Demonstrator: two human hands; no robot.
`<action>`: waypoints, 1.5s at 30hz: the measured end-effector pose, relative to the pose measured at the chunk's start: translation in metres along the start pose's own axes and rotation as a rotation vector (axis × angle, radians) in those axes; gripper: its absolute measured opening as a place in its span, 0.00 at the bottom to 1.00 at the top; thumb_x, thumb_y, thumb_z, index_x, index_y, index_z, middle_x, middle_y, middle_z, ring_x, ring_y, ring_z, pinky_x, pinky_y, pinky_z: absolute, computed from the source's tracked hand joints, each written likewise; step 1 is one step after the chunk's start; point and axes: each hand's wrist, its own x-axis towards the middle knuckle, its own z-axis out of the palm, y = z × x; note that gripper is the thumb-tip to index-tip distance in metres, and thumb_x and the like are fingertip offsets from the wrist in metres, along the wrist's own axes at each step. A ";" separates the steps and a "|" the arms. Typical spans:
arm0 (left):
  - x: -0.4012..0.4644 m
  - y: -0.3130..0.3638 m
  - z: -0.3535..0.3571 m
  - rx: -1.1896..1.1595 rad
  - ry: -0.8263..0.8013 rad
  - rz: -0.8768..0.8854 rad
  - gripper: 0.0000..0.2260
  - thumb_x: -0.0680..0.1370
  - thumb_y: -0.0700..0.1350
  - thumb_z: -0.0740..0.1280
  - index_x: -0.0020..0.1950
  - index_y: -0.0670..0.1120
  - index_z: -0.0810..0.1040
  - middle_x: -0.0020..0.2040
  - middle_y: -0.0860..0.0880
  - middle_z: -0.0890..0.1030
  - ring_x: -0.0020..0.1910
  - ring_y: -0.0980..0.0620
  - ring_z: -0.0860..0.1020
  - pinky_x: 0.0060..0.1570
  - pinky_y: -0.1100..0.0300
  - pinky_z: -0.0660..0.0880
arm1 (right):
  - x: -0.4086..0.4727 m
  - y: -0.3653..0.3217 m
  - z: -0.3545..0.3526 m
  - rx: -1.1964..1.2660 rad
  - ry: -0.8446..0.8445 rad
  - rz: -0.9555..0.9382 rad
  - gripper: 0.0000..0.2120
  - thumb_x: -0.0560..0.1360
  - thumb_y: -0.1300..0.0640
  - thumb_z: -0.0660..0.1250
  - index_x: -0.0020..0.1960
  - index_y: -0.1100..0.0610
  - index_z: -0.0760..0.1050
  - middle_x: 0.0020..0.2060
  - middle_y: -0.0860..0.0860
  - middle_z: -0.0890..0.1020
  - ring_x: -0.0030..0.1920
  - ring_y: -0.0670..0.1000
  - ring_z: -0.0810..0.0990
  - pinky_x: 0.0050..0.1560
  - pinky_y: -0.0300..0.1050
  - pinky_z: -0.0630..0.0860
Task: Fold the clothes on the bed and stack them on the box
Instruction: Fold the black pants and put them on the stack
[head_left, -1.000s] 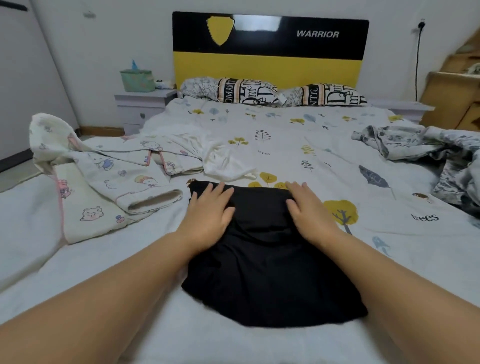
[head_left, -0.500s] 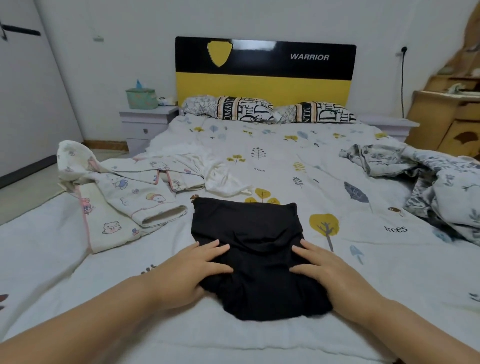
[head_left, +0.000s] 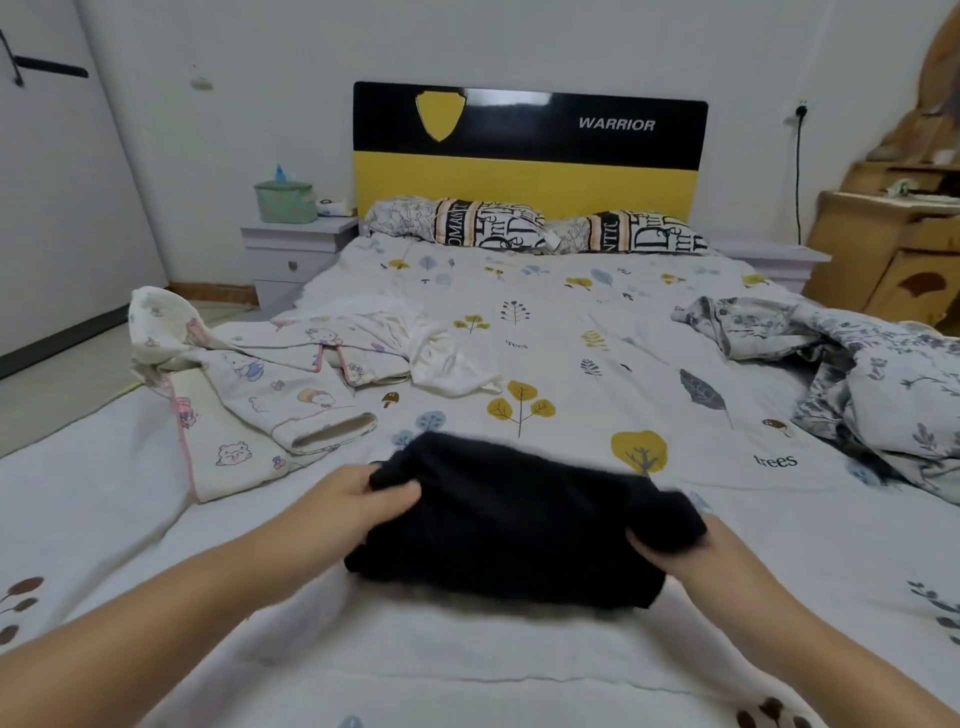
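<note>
Head view: black garment (head_left: 519, 525), folded, on the bed (head_left: 571, 338) near its foot, between your hands. Your left hand (head_left: 358, 499) grips its left end, fingers curled into the cloth. Your right hand (head_left: 691, 551) grips its right end likewise. Cartoon-print clothes (head_left: 244, 395) lie to the left, apart.

A folded garment (head_left: 519, 525) lies on the bed (head_left: 571, 332) between the left hand (head_left: 358, 501) and right hand (head_left: 691, 551). Pyjamas (head_left: 249, 384) lie to its left, a crumpled quilt (head_left: 857, 384) to the right, pillows (head_left: 535, 231) behind.
</note>
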 end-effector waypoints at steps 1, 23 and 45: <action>0.015 0.001 0.000 0.010 0.106 -0.071 0.08 0.77 0.47 0.66 0.47 0.43 0.79 0.45 0.46 0.84 0.44 0.50 0.81 0.49 0.55 0.75 | 0.012 -0.009 0.004 0.126 0.057 0.010 0.06 0.76 0.60 0.66 0.45 0.51 0.79 0.41 0.46 0.84 0.43 0.40 0.81 0.45 0.36 0.75; 0.072 -0.055 0.040 1.094 0.241 -0.007 0.27 0.80 0.60 0.47 0.77 0.54 0.45 0.78 0.51 0.41 0.76 0.50 0.40 0.73 0.45 0.41 | 0.070 0.017 0.075 -0.857 0.090 0.166 0.29 0.81 0.43 0.48 0.78 0.51 0.46 0.77 0.52 0.49 0.76 0.54 0.47 0.72 0.58 0.51; 0.046 -0.026 0.036 0.352 0.203 -0.138 0.30 0.72 0.39 0.66 0.71 0.51 0.61 0.59 0.47 0.74 0.58 0.46 0.73 0.56 0.56 0.71 | 0.043 -0.021 0.078 -0.454 0.273 0.273 0.17 0.73 0.59 0.64 0.61 0.57 0.68 0.54 0.54 0.78 0.47 0.53 0.73 0.45 0.43 0.69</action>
